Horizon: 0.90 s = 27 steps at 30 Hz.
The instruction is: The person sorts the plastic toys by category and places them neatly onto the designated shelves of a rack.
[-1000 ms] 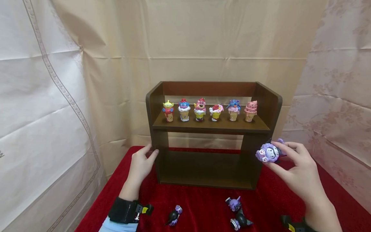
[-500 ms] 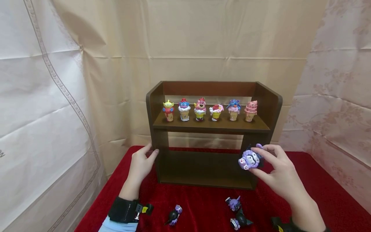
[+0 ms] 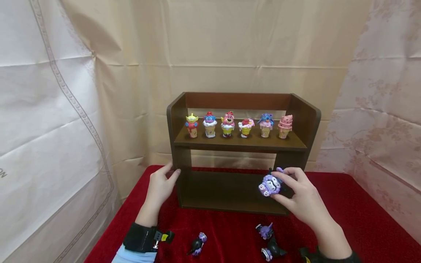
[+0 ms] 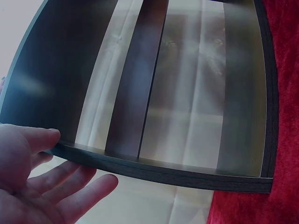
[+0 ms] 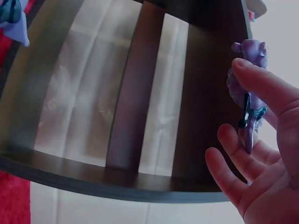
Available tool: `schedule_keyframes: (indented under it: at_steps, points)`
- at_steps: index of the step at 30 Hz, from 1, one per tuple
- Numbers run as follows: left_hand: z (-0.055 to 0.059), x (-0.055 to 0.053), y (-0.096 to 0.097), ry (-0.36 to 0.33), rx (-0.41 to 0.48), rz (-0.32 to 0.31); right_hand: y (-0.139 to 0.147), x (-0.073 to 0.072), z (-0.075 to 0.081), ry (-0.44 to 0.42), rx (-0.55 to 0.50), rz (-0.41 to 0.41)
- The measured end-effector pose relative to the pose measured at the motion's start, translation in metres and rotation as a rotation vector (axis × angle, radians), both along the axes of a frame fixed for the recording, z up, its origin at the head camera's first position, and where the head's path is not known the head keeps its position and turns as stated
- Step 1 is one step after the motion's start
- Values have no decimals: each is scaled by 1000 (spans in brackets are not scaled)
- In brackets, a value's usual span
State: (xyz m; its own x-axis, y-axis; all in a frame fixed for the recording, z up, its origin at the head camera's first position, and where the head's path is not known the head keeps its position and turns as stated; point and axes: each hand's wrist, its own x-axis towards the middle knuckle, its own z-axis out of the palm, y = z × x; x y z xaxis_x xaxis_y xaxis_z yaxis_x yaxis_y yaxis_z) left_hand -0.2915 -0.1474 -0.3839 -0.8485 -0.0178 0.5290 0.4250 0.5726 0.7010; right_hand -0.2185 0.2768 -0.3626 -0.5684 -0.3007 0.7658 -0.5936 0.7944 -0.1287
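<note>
In the head view my right hand (image 3: 299, 195) pinches a small purple figurine (image 3: 270, 185) with a white face between thumb and fingers. It is in front of the right part of the lower shelf. In the right wrist view the figurine (image 5: 250, 84) shows from another side, with my thumb across it. My left hand (image 3: 161, 184) rests at the left side panel of a dark brown two-tier display shelf (image 3: 240, 147). In the left wrist view its thumb lies over the panel's edge, the other fingers loosely extended outside.
Several ice-cream-cone figurines (image 3: 228, 126) stand in a row on the upper tier. In front of the shelf, on the red cloth (image 3: 227, 233), lie a dark purple figurine (image 3: 198, 244) at left and two more figurines (image 3: 272, 248) at right. Pale curtains (image 3: 230, 44) hang behind.
My right hand has carried the purple figurine leftward and slightly down, from beyond the shelf's right side to before its lower tier. My left hand has stayed in place.
</note>
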Motion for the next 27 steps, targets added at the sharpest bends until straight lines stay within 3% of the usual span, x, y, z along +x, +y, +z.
schedule_keyframes:
  at_steps: [13, 27]
  points:
    - [0, 0, -1, -5, 2, -10, -22, -25, -7, -87, 40, 16]
    - [0, 0, -1, -1, 9, -13, -57, -62, -8, -151, 231, 22]
